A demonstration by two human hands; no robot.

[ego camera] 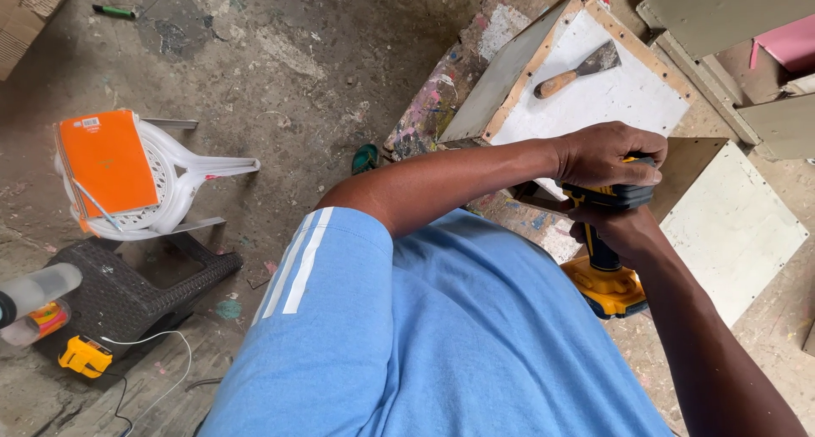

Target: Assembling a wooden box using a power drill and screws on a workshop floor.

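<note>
Both hands are on a yellow-and-black cordless drill, held close in front of the person's blue shirt above the dusty floor. The left hand lies clenched over the back of the drill's body, pressing on it; the right hand is closed around the handle, just above the yellow battery base. The fingers of the left hand curl down over the black casing. The bit and the spot it meets are hidden under the hands — I cannot tell what it touches.

Just beyond the hands stands a white-faced panel with a wooden frame, and a putty knife lies loose on it. Another pale board lies to the right.

The risk, as I judge it, is a slip: with weight bearing down from above, a bit that skates could gouge the panel — or jerk toward the gripping hand. Vibration could also shake the putty knife off the panel.
</note>
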